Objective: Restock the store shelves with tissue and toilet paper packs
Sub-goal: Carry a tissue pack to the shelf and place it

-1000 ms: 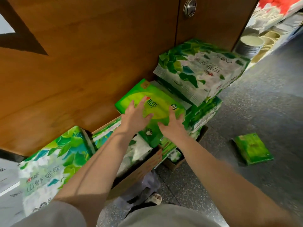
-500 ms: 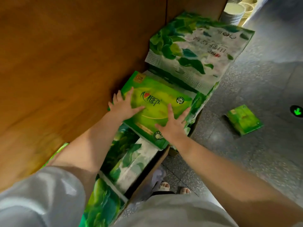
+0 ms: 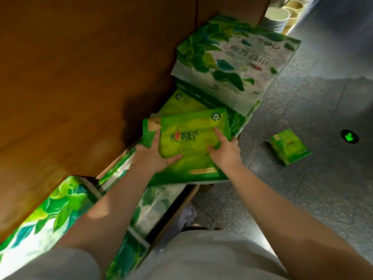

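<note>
Both hands hold one green pack [image 3: 189, 146] of tissues. The left hand [image 3: 155, 156] grips the pack's left side, with the thumb on top and the fingers curled under it. The right hand [image 3: 226, 152] grips the right side, with one finger pointing up along the top and the others wrapped round the edge. The pack has a red heart and dark letters on it. It is held flat, tilted a little, just beside a big brown wood wall [image 3: 80, 77].

Under the pack lies another green pack [image 3: 181, 104], partly hidden. Behind it sits a big white pack [image 3: 232, 63] with green leaves on it, leaning at a slant. More leaf packs [image 3: 60, 203] stand in a row along the wall, near the person's left arm. Some of them sit in a brown box [image 3: 177, 211].

One small green pack [image 3: 288, 146] lies alone on the grey floor [image 3: 312, 188], well apart from the hands. A green arrow light [image 3: 349, 136] glows in the floor near it. Stacked bowls [image 3: 278, 17] show at the top.
</note>
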